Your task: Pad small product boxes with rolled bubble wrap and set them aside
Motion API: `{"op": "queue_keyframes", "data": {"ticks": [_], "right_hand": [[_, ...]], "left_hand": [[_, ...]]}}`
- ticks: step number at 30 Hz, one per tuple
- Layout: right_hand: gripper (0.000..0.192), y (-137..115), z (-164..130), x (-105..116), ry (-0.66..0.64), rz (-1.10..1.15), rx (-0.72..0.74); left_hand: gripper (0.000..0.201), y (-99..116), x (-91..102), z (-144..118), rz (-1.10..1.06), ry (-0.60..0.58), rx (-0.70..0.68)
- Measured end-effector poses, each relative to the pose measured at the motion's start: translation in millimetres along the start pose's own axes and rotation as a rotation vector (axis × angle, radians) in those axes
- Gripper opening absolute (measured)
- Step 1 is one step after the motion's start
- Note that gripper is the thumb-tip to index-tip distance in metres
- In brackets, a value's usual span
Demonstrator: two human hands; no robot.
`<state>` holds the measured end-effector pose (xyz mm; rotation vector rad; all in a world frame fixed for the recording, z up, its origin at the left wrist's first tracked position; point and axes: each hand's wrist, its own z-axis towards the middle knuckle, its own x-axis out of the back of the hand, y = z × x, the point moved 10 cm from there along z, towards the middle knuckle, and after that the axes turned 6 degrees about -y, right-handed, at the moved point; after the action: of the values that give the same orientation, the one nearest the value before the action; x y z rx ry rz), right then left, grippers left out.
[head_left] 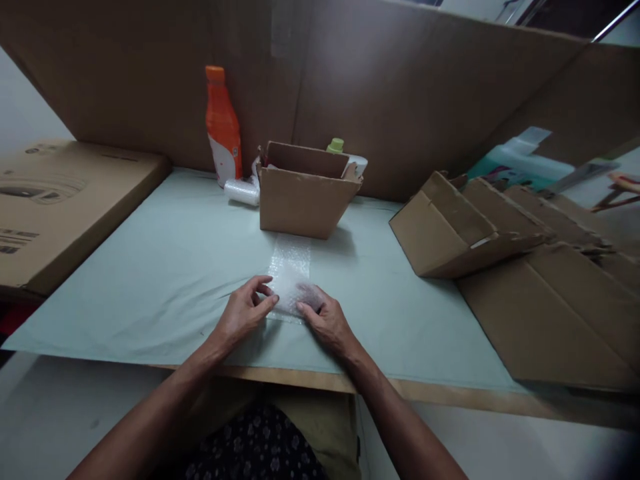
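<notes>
Although my right hand [329,321] grips the bubble wrap [290,259], its far stretch lies flat, folding apparently unfinished; my left hand [244,308] is half-open.

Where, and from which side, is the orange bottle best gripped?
Probably the bottle is best held at its narrowing upper part, from the front left: it stands upright, with a cardboard wall behind and a bubble wrap roll by its foot, toward the right.
</notes>
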<state>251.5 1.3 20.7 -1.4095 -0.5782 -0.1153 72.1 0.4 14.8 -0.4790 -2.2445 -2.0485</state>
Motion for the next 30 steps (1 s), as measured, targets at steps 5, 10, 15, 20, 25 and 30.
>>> {"op": "queue_keyframes", "data": {"ticks": [5, 10, 15, 20, 25, 30], "right_hand": [[0.045, 4, 7, 0, -0.001, 0.056, -0.005], [0.057, 1, -9, 23, 0.189, -0.107, 0.011], [0.031, -57, -43, 20, 0.22, -0.516, 0.356], [0.027, -47, -34, -31, -0.113, -0.814, 0.355], [0.022, -41, -22, -39, -0.094, -0.954, 0.402], [0.023, -46, -17, -31, -0.131, -0.82, 0.371]], "left_hand": [[0.048, -7, -4.9, 9, 0.05, 0.012, 0.027], [0.054, -11, -2.8, 7, 0.288, 0.012, 0.066], [0.063, -9, -5.8, 6, 0.452, -0.022, 0.076], [0.062, -2, -0.1, -1, 0.609, 0.075, -0.019], [0.048, 26, -9.9, -31, 0.651, 0.039, -0.48], [0.067, 25, -20.7, -50, 0.64, -0.073, -0.581]]}}
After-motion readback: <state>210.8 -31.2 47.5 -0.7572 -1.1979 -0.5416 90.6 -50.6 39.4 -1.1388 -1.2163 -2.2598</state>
